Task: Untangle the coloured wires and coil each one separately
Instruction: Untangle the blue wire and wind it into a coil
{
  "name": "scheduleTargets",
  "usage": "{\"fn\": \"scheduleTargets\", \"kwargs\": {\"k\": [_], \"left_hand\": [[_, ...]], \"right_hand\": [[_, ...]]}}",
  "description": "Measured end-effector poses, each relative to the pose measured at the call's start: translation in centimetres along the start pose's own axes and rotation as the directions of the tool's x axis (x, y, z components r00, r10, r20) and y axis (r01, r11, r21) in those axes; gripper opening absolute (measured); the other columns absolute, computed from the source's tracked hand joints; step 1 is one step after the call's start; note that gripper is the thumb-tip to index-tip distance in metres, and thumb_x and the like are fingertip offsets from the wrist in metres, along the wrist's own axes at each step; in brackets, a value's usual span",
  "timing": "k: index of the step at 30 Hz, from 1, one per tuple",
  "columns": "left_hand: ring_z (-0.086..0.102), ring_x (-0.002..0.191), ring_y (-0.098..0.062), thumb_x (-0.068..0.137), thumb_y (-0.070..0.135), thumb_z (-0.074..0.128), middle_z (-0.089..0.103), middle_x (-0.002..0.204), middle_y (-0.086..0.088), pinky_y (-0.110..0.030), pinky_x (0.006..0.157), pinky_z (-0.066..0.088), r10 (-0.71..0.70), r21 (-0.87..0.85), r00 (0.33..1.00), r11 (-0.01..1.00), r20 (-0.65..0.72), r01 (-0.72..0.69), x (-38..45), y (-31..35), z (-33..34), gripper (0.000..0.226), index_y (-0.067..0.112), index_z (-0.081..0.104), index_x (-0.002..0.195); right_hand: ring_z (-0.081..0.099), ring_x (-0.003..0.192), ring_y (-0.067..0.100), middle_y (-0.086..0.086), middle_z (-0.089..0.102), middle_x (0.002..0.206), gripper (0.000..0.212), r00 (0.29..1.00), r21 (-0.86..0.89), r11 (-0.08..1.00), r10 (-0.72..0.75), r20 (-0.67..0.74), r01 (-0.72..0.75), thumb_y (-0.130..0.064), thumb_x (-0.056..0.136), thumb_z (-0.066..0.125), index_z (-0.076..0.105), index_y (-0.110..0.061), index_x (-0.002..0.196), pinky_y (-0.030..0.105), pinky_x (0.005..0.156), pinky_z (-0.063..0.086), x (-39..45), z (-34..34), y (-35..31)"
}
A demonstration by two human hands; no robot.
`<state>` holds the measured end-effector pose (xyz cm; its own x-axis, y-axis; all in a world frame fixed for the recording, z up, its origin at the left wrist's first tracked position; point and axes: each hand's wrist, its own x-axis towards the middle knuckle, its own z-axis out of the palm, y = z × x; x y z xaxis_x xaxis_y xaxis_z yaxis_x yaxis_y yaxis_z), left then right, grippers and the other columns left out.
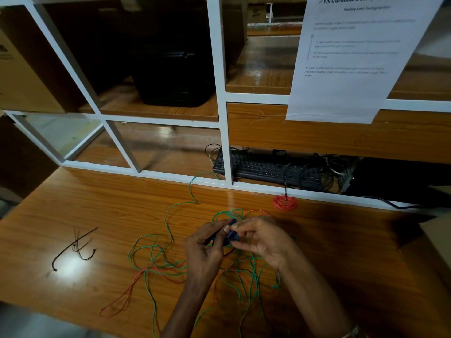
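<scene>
At centre frame the left hand point(207, 242) and the right hand point(261, 237) met, curled fingers of both pinching a small blue wire bundle point(230, 234) between them. Black cable ties point(73, 247) lay far left on the wooden table point(353, 252); a coiled orange wire point(285, 203) sat upper right of the hands. Loose green wire point(156, 245) and red wire point(127, 293) sprawled tangled under and left of the fingers.

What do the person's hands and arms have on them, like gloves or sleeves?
No gloves at all: the left hand and the right hand are both bare. No sleeves show either, so both forearms are uncovered as far as the picture reaches. The only thing worn is a thin metal-looking bangle at the right wrist, right at the bottom edge of the picture. No rings or watch can be made out.
</scene>
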<state>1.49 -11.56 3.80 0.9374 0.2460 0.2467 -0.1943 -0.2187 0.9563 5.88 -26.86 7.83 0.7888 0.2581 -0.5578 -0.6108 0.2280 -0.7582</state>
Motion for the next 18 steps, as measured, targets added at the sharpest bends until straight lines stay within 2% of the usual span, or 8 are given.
{"fn": "scheduleTargets", "kwargs": {"k": [3,6,8,11,13,15,18], "left_hand": [[0.076,0.099,-0.014,0.093,0.01,0.073,0.081,0.101,0.007,-0.037,0.084,0.061,0.031,0.022,0.999,0.999,0.006,-0.031,0.1,-0.1,-0.2,0.016,0.017,0.084,0.102],[0.075,0.1,-0.01,0.092,0.004,0.074,0.08,0.102,0.012,-0.03,0.084,0.06,0.124,0.091,0.991,0.987,0.056,-0.129,0.4,0.2,-0.6,0.019,0.016,0.084,0.102],[0.075,0.1,-0.009,0.092,-0.002,0.074,0.08,0.103,0.013,-0.029,0.084,0.059,0.135,0.112,0.987,0.983,0.086,-0.144,0.4,0.3,-0.8,0.023,0.016,0.084,0.103],[0.076,0.101,-0.013,0.094,0.004,0.075,0.081,0.102,0.008,-0.035,0.085,0.061,0.03,0.048,0.995,0.998,0.098,-0.035,0.4,-0.2,-1.1,0.019,0.018,0.084,0.105],[0.076,0.103,-0.018,0.094,0.012,0.077,0.081,0.103,0.002,-0.041,0.086,0.061,-0.083,-0.042,0.993,0.995,0.09,0.087,0.3,-0.2,-1.3,0.014,0.017,0.084,0.106],[0.076,0.104,-0.02,0.093,0.012,0.076,0.082,0.104,-0.002,-0.038,0.086,0.061,-0.153,-0.126,0.984,0.979,0.09,0.163,0.1,0.2,-1.6,0.014,0.016,0.084,0.104],[0.076,0.103,-0.022,0.092,0.013,0.074,0.082,0.104,-0.006,-0.032,0.082,0.06,-0.201,-0.207,0.971,0.952,0.127,0.224,0.0,0.8,-1.9,0.017,0.02,0.085,0.102]], "right_hand": [[0.061,0.094,0.02,0.013,0.06,0.091,0.012,1.0,-0.033,0.999,0.007,-0.03,-0.008,0.0,0.079,0.078,0.074,-0.002,0.09,0.037,0.073,0.063,0.2,0.0,0.1],[0.06,0.088,0.017,0.009,0.062,0.087,0.012,0.998,-0.082,0.997,0.008,-0.063,-0.013,-0.002,0.078,0.079,0.075,-0.003,0.089,0.037,0.07,0.062,0.0,-0.1,0.0],[0.063,0.088,0.016,0.006,0.066,0.083,0.015,0.998,-0.123,0.992,0.016,-0.063,-0.023,-0.004,0.076,0.082,0.077,-0.001,0.09,0.035,0.068,0.062,0.0,-0.3,-0.1],[0.068,0.091,0.018,0.004,0.071,0.083,0.023,0.999,-0.176,0.984,0.0,-0.042,-0.008,-0.009,0.075,0.086,0.076,0.001,0.094,0.035,0.072,0.063,-0.3,-0.4,-0.2],[0.071,0.091,0.017,0.002,0.072,0.084,0.024,0.996,-0.199,0.978,-0.075,-0.045,0.065,-0.012,0.073,0.09,0.074,-0.007,0.09,0.035,0.075,0.063,-0.6,-0.2,-0.2],[0.07,0.083,0.013,0.0,0.07,0.083,0.029,0.98,-0.269,0.948,-0.192,-0.047,0.173,-0.013,0.07,0.093,0.07,-0.014,0.087,0.032,0.072,0.059,-0.8,0.0,-0.5],[0.06,0.08,0.014,0.002,0.067,0.09,0.029,0.926,-0.404,0.842,-0.375,0.036,0.357,-0.012,0.07,0.093,0.078,-0.018,0.094,0.029,0.07,0.051,-0.8,0.0,-1.0]]}}
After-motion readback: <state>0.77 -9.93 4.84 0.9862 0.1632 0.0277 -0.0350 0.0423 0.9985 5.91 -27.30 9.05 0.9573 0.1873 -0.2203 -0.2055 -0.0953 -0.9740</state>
